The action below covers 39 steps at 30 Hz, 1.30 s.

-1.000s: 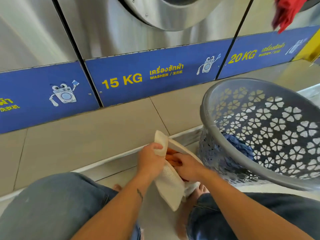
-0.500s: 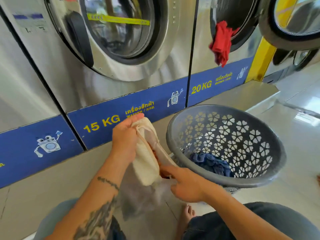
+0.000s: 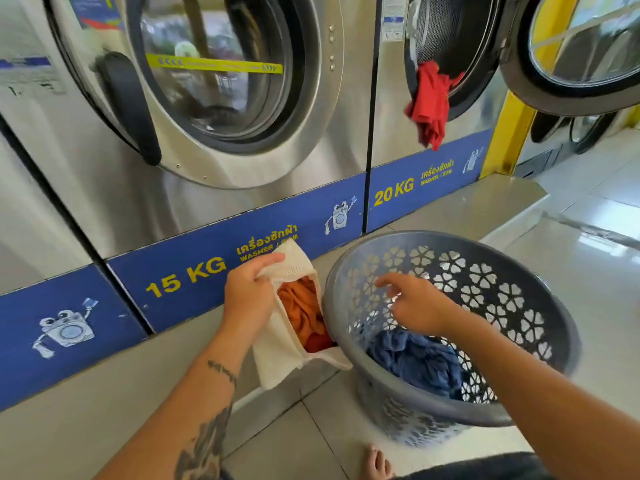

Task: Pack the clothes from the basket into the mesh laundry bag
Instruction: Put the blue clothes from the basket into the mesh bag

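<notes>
My left hand [image 3: 250, 296] grips the top edge of a cream mesh laundry bag [image 3: 277, 355] and holds its mouth apart. An orange garment [image 3: 302, 313] shows inside the bag. Right of the bag stands a grey plastic basket [image 3: 554, 344] with flower-shaped holes, tilted toward me. A blue garment [image 3: 415, 358] lies at its bottom. My right hand [image 3: 417, 304] hovers over the basket's mouth, fingers spread, holding nothing, a little above the blue garment.
A row of steel washing machines stands close in front, on a raised tiled step [image 3: 460, 202]. The 15 KG washer door [image 3: 221, 81] is closed. A red cloth [image 3: 431, 102] hangs from the open 20 KG drum. A bare foot [image 3: 375, 464] rests on the floor tiles.
My right hand left the bag and moved right, over the basket, with fingers spread. The orange garment now sits inside the bag. The view tilted up, then moved closer.
</notes>
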Each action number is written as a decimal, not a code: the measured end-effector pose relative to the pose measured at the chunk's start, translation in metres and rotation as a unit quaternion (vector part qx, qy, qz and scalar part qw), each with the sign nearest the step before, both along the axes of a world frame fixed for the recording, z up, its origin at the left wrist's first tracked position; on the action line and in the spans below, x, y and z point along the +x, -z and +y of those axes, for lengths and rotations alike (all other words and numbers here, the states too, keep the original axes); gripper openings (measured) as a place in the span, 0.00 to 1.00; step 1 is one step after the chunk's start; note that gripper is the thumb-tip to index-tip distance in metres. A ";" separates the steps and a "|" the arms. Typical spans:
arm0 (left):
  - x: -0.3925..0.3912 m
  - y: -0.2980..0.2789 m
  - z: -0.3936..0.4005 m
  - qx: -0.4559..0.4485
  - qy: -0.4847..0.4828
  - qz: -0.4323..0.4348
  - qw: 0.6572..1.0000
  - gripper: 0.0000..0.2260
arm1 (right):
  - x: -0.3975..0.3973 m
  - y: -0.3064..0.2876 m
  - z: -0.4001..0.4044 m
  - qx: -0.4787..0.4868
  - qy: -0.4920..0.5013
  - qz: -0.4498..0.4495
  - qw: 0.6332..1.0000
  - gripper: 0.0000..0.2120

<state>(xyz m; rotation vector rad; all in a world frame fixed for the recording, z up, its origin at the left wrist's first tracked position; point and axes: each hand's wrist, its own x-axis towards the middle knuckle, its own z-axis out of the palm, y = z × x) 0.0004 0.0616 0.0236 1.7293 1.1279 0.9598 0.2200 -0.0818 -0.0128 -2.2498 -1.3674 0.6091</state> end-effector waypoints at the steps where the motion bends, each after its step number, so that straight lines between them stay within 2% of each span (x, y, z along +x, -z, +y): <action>1: 0.007 0.005 -0.001 -0.002 -0.005 -0.005 1.000 0.26 | 0.013 0.015 0.003 -0.061 -0.005 -0.010 0.998 0.27; 4: 0.025 0.009 -0.007 0.007 -0.004 -0.003 1.000 0.25 | 0.037 0.056 0.017 -0.240 -0.037 -0.040 0.969 0.33; 7: 0.037 0.017 -0.009 0.015 0.007 0.018 1.000 0.23 | 0.050 0.084 0.044 -0.336 -0.069 -0.102 0.934 0.35; 15: 0.038 0.044 0.024 0.063 0.037 0.096 0.993 0.22 | 0.081 0.196 0.097 -0.440 -0.165 -0.196 0.861 0.42; 17: 0.033 0.053 0.031 0.060 0.037 0.120 0.990 0.22 | 0.087 0.229 0.098 -0.473 -0.162 -0.207 0.841 0.45; 20: 0.022 0.065 0.041 0.040 0.040 0.133 0.989 0.21 | 0.086 0.276 0.093 -0.517 -0.113 -0.164 0.833 0.54; 23: 0.014 0.070 0.050 0.042 0.034 0.139 0.989 0.20 | 0.074 0.301 0.090 -0.488 -0.080 -0.188 0.848 0.50; 26: 0.010 0.069 0.053 0.039 0.032 0.136 0.989 0.20 | 0.068 0.306 0.087 -0.436 -0.093 -0.207 0.871 0.35; 28: 0.008 0.067 0.052 0.033 0.033 0.139 0.989 0.20 | 0.068 0.301 0.083 -0.398 -0.115 -0.158 0.896 0.26; 30: 0.006 0.065 0.049 0.031 0.034 0.148 0.988 0.20 | 0.068 0.292 0.078 -0.372 -0.116 -0.103 0.915 0.22; 34: 0.000 0.056 0.041 0.036 0.041 0.135 0.989 0.20 | 0.058 0.247 0.079 -0.300 -0.097 -0.025 0.949 0.24; 37: -0.011 0.046 0.035 0.024 0.033 0.099 0.994 0.21 | 0.051 0.206 0.080 -0.210 -0.056 0.083 0.973 0.19; 39: -0.023 0.038 0.030 0.006 0.018 0.067 0.998 0.21 | 0.047 0.176 0.076 -0.130 -0.026 0.164 0.978 0.19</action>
